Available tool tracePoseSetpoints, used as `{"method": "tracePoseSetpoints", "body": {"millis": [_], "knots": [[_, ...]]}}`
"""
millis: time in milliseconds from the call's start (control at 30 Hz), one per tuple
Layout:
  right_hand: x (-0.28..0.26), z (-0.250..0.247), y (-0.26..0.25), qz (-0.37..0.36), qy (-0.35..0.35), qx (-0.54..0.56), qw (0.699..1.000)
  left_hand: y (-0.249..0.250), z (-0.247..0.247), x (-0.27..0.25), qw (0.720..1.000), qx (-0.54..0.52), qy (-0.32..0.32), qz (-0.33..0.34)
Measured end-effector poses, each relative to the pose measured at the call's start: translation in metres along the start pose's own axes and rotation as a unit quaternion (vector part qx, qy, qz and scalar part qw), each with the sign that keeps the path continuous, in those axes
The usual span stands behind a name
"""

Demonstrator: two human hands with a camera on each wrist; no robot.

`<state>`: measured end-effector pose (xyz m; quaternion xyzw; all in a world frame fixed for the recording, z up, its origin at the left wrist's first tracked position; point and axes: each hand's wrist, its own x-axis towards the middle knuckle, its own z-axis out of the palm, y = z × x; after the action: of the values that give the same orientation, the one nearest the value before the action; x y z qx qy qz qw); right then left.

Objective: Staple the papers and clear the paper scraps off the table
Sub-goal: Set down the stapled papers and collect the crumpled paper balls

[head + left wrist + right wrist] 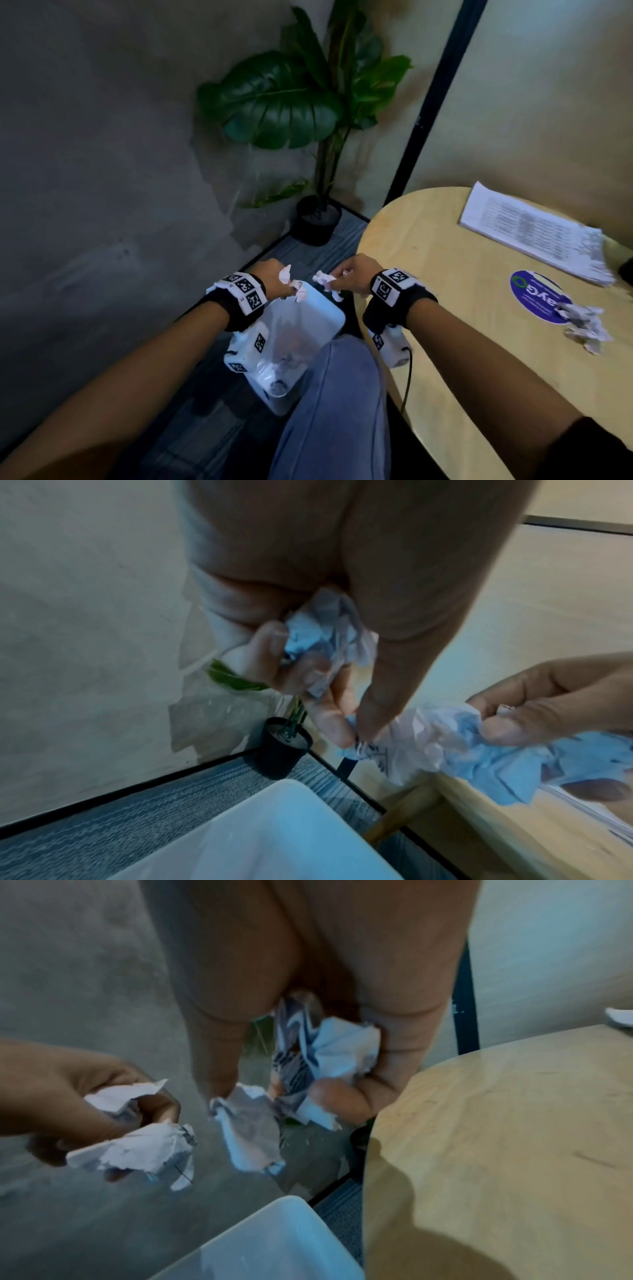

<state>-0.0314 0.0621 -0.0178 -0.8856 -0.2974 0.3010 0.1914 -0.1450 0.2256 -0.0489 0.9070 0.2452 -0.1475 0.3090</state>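
Both hands hang over a white waste bin [327,310] on the floor beside the table. My left hand [274,279] grips crumpled paper scraps [298,286]; the same scraps [325,631] show bunched between its curled fingers in the left wrist view. My right hand [354,277] holds more torn scraps [323,279], with one scrap [251,1129] dangling from its fingertips above the bin rim [274,1221]. A further heap of scraps [582,323] lies on the round wooden table [462,308]. A stack of printed papers [534,233] rests at the table's far right.
The bin is lined with a clear bag holding earlier scraps [284,366]. A potted plant [317,219] stands in the corner by the grey wall. A purple round sticker [537,296] is on the table. My knee in blue jeans [335,404] is beside the bin.
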Motion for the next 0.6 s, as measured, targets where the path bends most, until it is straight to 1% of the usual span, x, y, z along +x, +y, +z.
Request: {"method": "tracePoseSetpoints", "body": {"millis": [100,200,333,467,600], "knots": [[0.013,0.009,-0.006,-0.014,-0.050,-0.028,0.998,-0.015,0.006,0.005,1.000,0.000,-0.009,-0.016],[0.025,0.016,-0.005,-0.023,-0.059,-0.043,0.997,-0.023,0.012,0.007,1.000,0.008,-0.018,-0.018],[0.034,0.020,-0.003,-0.046,-0.096,-0.038,0.994,-0.030,0.024,0.009,0.999,0.017,-0.026,-0.027],[0.038,0.023,-0.007,-0.034,-0.109,-0.054,0.992,-0.032,0.034,0.011,0.998,0.026,-0.036,-0.048],[0.045,0.028,-0.014,-0.017,-0.113,-0.074,0.991,-0.037,0.041,0.012,0.998,0.029,-0.032,-0.041]]}}
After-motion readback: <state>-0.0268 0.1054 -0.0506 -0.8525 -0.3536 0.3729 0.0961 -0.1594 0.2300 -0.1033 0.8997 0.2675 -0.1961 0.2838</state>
